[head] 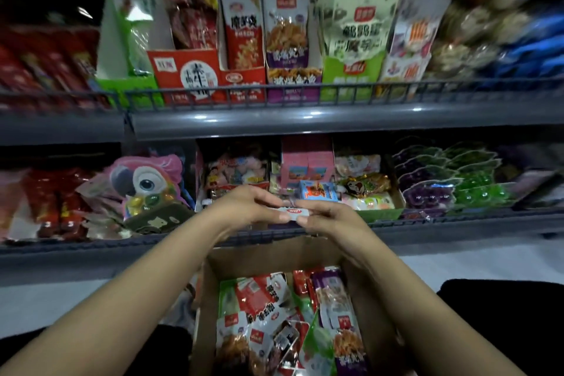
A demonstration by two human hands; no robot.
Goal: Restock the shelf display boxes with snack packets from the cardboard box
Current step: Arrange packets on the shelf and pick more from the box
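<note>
Both hands meet in front of the lower shelf, above the open cardboard box (210, 308). My left hand (250, 206) and my right hand (323, 215) together pinch a small white snack packet (293, 212) with a red logo, held edge-on between them. Below, the cardboard box holds several loose packets (274, 314) in red, white, green and purple. On the upper shelf stand display boxes: a red one (186, 73), a narrower red one (244, 79), a purple one (293, 82) and a green one (351, 76).
A wire rail (274, 91) runs along the upper shelf's front. The lower shelf carries a pink parrot-shaped candy pack (146, 183), pink boxes (305, 162), jelly cups (451, 180) and red packs at the left. Dark trouser knees flank the cardboard box.
</note>
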